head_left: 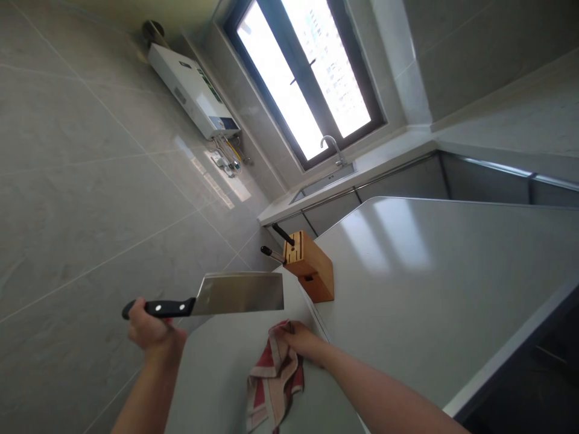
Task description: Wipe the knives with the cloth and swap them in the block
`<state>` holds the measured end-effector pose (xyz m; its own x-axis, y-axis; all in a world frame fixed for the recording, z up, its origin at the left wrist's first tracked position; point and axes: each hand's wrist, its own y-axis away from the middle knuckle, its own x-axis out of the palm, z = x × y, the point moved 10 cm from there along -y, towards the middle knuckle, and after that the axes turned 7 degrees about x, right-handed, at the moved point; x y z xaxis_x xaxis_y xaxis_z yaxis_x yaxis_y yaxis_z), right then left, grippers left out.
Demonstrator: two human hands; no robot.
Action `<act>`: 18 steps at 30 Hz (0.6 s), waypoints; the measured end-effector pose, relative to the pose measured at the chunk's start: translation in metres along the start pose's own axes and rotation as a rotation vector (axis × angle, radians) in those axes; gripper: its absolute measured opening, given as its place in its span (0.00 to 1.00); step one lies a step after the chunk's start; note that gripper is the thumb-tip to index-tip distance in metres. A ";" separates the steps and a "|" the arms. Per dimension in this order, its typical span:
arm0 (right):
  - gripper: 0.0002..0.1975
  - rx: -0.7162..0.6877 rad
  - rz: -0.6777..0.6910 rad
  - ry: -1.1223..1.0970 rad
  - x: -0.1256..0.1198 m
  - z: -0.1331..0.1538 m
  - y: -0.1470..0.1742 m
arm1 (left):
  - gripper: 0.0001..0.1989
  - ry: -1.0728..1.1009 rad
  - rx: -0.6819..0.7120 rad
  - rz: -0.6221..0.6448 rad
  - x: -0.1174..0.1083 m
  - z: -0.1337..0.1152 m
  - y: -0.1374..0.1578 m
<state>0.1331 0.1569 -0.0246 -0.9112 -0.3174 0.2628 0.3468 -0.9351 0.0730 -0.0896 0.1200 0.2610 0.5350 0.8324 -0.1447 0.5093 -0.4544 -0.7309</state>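
My left hand (154, 328) is closed round the black handle of a cleaver (239, 293). Its broad steel blade points to the right, held up in front of the wall and the table edge. My right hand (304, 342) grips a red and pale checked cloth (274, 386), which hangs down in folds below the fingers. The cloth is apart from the blade, just under its right end. Beyond both hands stands a wooden knife block (312, 265) on the table, with black-handled tools in its slots.
The white table (429, 289) spreads right and under my hands. Behind it runs a counter with a sink (323, 181) and a tap (332, 147) below a window (307, 72). A white water heater (194, 90) hangs on the tiled wall at left.
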 end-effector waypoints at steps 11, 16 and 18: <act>0.18 0.043 0.063 -0.058 0.003 -0.016 -0.007 | 0.16 0.166 -0.570 -0.391 -0.053 0.148 0.129; 0.23 0.055 0.196 -0.069 0.015 -0.011 0.001 | 0.15 0.137 -0.662 -0.433 -0.048 0.194 0.175; 0.23 0.052 0.179 -0.063 0.013 -0.011 0.001 | 0.14 0.122 -0.674 -0.446 -0.047 0.203 0.185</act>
<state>0.1194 0.1503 -0.0314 -0.8187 -0.4658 0.3358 0.5145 -0.8547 0.0688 -0.1575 0.0610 -0.0031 0.2363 0.9572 0.1672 0.9668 -0.2144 -0.1390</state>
